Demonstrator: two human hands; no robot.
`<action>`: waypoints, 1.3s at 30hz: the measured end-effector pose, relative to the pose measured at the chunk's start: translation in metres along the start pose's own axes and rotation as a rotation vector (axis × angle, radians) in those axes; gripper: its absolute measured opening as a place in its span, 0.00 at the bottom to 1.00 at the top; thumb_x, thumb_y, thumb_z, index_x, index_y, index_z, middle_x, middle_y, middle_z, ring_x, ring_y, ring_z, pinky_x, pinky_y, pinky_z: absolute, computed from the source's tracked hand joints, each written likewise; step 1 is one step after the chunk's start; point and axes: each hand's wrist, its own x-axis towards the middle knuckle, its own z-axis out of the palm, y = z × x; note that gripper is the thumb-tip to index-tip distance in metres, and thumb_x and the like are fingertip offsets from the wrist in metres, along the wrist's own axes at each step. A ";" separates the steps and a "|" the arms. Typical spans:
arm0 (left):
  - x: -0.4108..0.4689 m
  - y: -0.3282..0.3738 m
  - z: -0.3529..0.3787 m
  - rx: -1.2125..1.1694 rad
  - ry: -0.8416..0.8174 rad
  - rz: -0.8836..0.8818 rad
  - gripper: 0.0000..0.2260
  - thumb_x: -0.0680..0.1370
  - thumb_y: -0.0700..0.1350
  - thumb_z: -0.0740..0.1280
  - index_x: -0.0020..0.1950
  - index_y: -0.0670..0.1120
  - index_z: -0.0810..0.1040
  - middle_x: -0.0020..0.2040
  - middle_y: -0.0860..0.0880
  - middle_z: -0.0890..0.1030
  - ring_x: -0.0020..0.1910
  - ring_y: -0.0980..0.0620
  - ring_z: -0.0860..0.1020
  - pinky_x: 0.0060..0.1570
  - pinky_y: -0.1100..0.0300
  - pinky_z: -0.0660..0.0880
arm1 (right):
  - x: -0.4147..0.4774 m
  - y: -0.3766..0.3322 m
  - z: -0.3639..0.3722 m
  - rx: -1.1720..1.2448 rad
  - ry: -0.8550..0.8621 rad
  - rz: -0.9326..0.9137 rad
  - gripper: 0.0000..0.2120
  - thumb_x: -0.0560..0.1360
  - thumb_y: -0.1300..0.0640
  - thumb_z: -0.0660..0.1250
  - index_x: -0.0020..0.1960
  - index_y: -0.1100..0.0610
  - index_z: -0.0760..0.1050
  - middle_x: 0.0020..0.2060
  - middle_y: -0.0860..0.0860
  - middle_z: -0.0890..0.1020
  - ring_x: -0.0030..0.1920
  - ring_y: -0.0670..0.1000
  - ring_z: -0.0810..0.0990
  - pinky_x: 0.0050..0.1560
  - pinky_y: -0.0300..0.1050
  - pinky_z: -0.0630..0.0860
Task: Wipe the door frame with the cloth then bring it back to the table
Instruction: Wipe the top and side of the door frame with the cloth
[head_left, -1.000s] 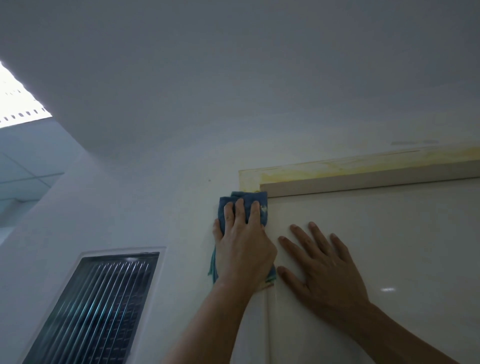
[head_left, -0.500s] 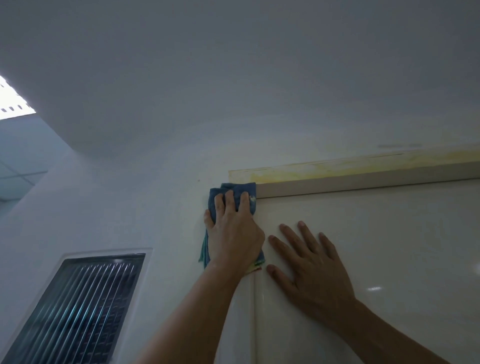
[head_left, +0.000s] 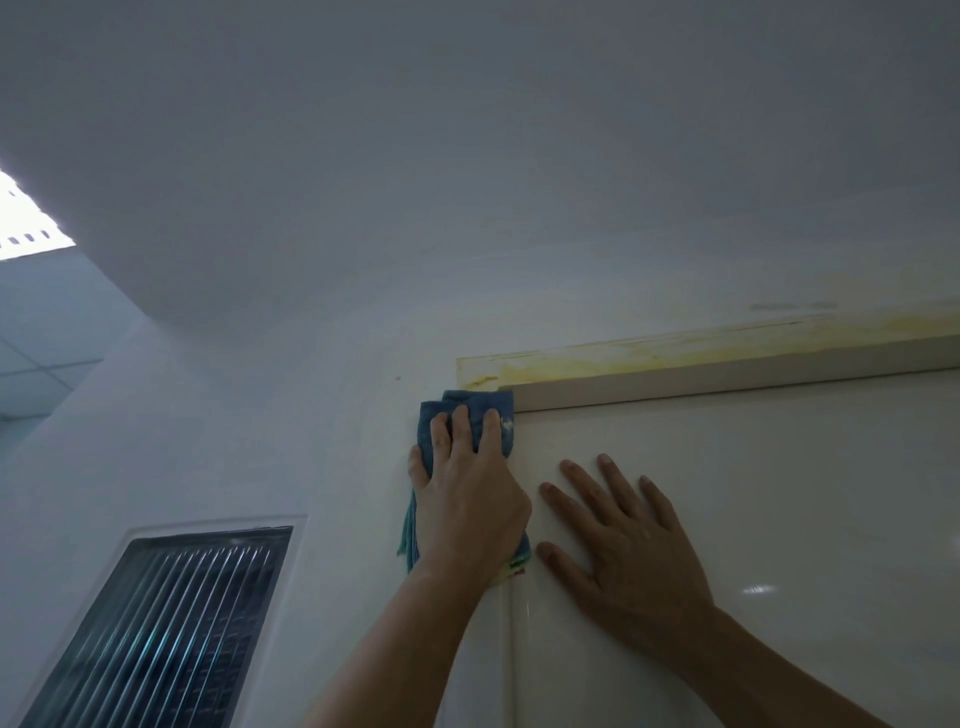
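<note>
I look up at the top left corner of a pale door frame (head_left: 675, 387), whose upper strip carries yellow stains. My left hand (head_left: 467, 499) presses a folded blue cloth (head_left: 480, 405) flat against the frame's left upright just below that corner; the cloth's lower edge hangs out under my palm. My right hand (head_left: 628, 540) lies flat with spread fingers on the glossy cream door panel (head_left: 779, 519), a little right of the cloth, holding nothing.
A white wall (head_left: 311, 441) runs left of the frame. A louvred window (head_left: 171, 623) sits low at the left. The ceiling fills the top, with a bright light panel (head_left: 26, 228) at the far left edge.
My left hand has slid the cloth up the frame toward the top corner. My right hand has stayed flat on the door. The view has shifted slightly.
</note>
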 end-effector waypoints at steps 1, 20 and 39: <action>-0.003 -0.001 0.000 0.006 0.006 0.003 0.30 0.78 0.47 0.57 0.78 0.51 0.51 0.79 0.47 0.52 0.77 0.45 0.47 0.74 0.41 0.48 | 0.000 0.000 -0.001 -0.002 -0.003 0.002 0.33 0.77 0.28 0.39 0.78 0.38 0.55 0.80 0.42 0.53 0.81 0.51 0.46 0.76 0.57 0.44; 0.002 -0.003 -0.004 0.038 -0.032 0.018 0.33 0.76 0.48 0.59 0.78 0.49 0.50 0.78 0.46 0.54 0.77 0.44 0.49 0.73 0.42 0.51 | 0.005 -0.001 0.002 0.002 -0.016 -0.002 0.34 0.77 0.27 0.38 0.78 0.39 0.56 0.80 0.43 0.54 0.81 0.53 0.47 0.75 0.57 0.44; 0.068 0.002 -0.015 0.367 -0.059 0.046 0.24 0.78 0.53 0.56 0.73 0.47 0.64 0.72 0.45 0.67 0.72 0.44 0.60 0.70 0.39 0.51 | -0.002 0.006 -0.001 0.014 0.007 -0.031 0.32 0.78 0.28 0.40 0.79 0.37 0.51 0.80 0.39 0.46 0.80 0.49 0.38 0.76 0.55 0.39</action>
